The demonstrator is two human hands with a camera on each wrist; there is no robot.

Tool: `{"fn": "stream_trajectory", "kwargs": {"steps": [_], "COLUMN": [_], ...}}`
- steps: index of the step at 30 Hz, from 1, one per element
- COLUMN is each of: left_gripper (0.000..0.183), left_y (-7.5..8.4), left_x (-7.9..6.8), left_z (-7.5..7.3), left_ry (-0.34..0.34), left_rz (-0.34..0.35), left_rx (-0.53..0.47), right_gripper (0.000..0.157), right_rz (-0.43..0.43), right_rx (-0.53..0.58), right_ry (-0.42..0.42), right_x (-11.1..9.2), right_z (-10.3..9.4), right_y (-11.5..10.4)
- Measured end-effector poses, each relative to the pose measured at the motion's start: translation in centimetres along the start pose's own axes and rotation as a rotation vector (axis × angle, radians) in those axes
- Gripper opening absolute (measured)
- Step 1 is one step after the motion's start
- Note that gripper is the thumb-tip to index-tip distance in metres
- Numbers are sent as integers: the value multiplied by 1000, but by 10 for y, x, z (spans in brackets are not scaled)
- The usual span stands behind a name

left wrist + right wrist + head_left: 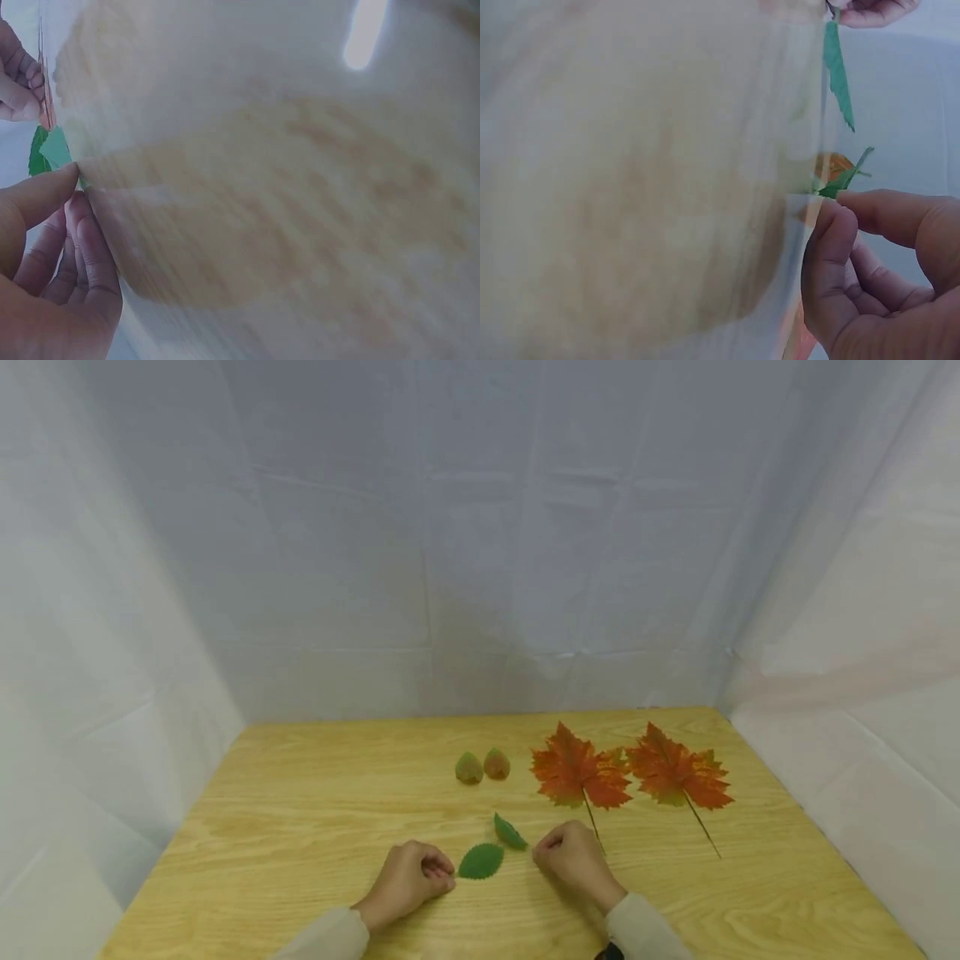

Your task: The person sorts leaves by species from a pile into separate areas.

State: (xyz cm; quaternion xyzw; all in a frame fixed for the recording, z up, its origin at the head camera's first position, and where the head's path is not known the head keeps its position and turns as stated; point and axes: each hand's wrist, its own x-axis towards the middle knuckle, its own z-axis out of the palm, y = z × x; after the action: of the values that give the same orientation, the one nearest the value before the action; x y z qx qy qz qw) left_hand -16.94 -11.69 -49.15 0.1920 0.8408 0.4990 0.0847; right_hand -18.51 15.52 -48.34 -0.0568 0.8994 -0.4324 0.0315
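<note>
Low over the front of the wooden table, my left hand [408, 878] pinches a flat green leaf [481, 862] by its end, between thumb and index finger. The leaf has a toothed edge and points right. Facing it, my right hand [576, 858] pinches a second green leaf [510, 832], which is folded or curled and points up and left. The two leaves lie close together between the hands. In the right wrist view, thumb and forefinger of the right hand [877, 277] meet at the base of its green leaf [844, 178]. The left wrist view shows the left hand's [56, 262] fingertips together.
Two small green-brown leaves [469, 768] sit side by side farther back on the table [337, 793]. To the right lie two orange-red maple leaves [577, 768] with long thin stems, one stem passing near my right hand. White sheeting [480, 568] hangs behind and at both sides.
</note>
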Motion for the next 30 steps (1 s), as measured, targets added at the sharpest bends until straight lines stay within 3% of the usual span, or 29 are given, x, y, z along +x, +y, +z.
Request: {"fn": "stream_trajectory", "kwargs": {"steps": [10, 17, 23, 30], "left_gripper": [9, 8, 8, 8], "left_y": [-1, -2, -3, -3], "left_x": [0, 1, 2, 2], "left_z": [-1, -1, -1, -1], "left_ry": [-4, -7, -3, -3], "left_rz": [-20, -10, -13, -17], "left_rx": [13, 23, 32, 36], "right_gripper": [16, 13, 25, 19], "right_rz": [157, 219, 176, 280], "right_rx": [221, 324, 206, 295], "right_ry": [-14, 40, -52, -211], "right_x": [7, 11, 19, 33], "right_z": [-4, -2, -6, -16], "right_y": [-2, 5, 7, 9]}}
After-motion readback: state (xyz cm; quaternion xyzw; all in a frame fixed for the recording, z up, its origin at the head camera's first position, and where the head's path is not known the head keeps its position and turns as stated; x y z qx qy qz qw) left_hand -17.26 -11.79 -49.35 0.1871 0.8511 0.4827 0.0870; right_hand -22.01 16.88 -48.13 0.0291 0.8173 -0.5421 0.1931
